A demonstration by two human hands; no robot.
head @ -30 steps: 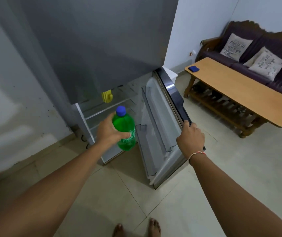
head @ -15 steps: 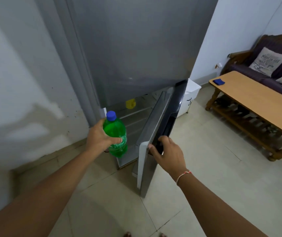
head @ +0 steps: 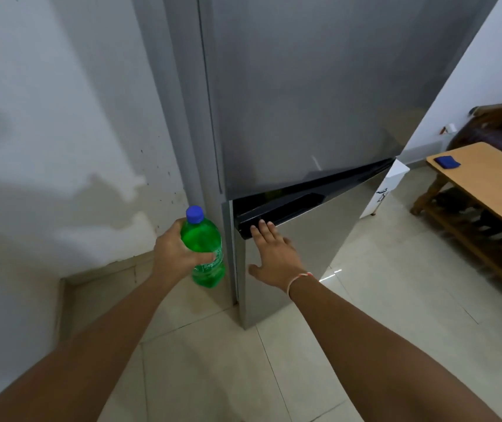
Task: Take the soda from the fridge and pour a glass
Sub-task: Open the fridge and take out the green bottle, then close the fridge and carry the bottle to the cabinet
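My left hand [head: 174, 251] grips a green soda bottle [head: 204, 248] with a blue cap, held upright just left of the grey fridge [head: 304, 102]. My right hand [head: 274, 257] lies flat with fingers spread against the fridge's lower door [head: 310, 239], fingertips on its black top edge. The lower door stands almost flush with the fridge body; a narrow dark gap shows along its top. No glass is in sight.
A white wall [head: 45, 132] runs on the left. A wooden coffee table [head: 493, 178] with a small blue object [head: 447, 161] stands at the right, a dark sofa [head: 499, 129] behind it. A white box [head: 386, 190] sits by the fridge's right side. Pale tiled floor lies below.
The lower fridge door swung from wide open to almost shut, pushed by my right hand, which went from gripping its edge to a flat palm. The bottle stayed in my left hand.
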